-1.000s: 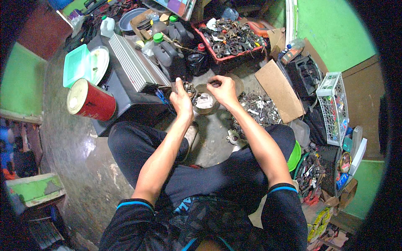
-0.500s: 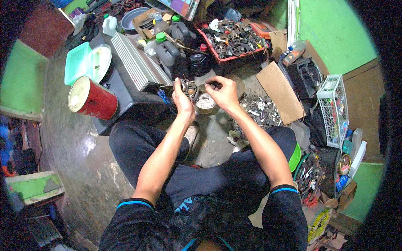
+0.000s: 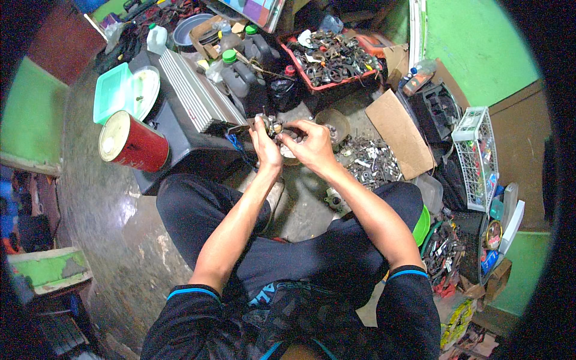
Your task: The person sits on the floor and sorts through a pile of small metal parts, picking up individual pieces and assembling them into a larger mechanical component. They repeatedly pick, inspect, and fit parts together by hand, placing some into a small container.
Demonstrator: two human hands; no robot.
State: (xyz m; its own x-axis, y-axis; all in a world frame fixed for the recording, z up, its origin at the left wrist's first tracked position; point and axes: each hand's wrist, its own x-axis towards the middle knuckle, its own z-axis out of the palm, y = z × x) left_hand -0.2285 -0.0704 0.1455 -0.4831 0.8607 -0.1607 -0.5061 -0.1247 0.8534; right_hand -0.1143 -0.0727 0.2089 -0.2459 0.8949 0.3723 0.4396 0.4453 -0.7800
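Note:
My left hand (image 3: 266,153) holds a small round metal machine part (image 3: 275,127) with a brassy centre, its palm turned toward the right. At the part's right side, my right hand (image 3: 313,144) has its thumb and fingers drawn together; whatever sits between them is too small to make out. Below the hands a round, pale tub (image 3: 290,161) is mostly covered by my right hand. Just beyond that hand stands a round container (image 3: 334,123) with small pieces in it. Loose small metal parts (image 3: 370,161) lie heaped on the floor to the right.
A red crate (image 3: 312,84) full of dark parts stands ahead. Jugs (image 3: 238,81) and a stack of pale panels (image 3: 198,90) are at the left, near a red can (image 3: 135,144) on a black box. A cardboard sheet (image 3: 401,135) and white basket (image 3: 477,156) stand at right.
My right hand has moved left and slightly down, from above the pale tub to the metal part in my left hand. The round container beyond now shows more fully.

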